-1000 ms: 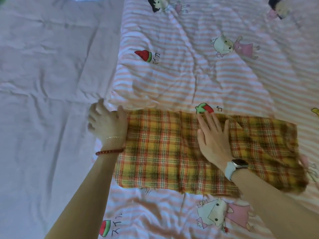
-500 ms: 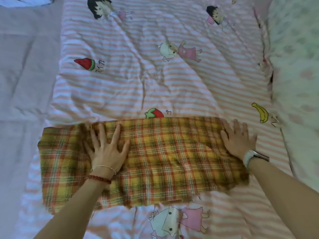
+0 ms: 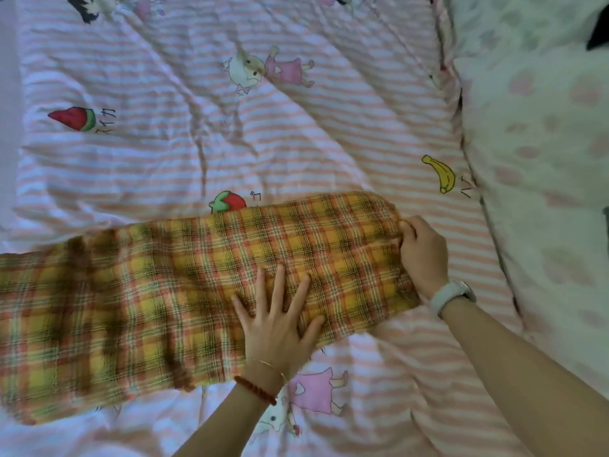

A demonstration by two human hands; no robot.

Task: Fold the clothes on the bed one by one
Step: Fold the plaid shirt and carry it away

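While your left hand presses flat, fingers spread, on the plaid garment, your right hand pinches its right end.

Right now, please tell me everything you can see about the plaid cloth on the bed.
The plaid cloth is a long band of thin, crinkled woven fabric, checked in yellow, orange and dark green. It lies flat across the striped sheet, running from the picture's left edge to the right, and its far edge covers part of a strawberry print. The left hand presses flat on it with spread fingers. The right hand grips its right end, where the fabric bunches slightly. Whether it is already folded in layers cannot be told.
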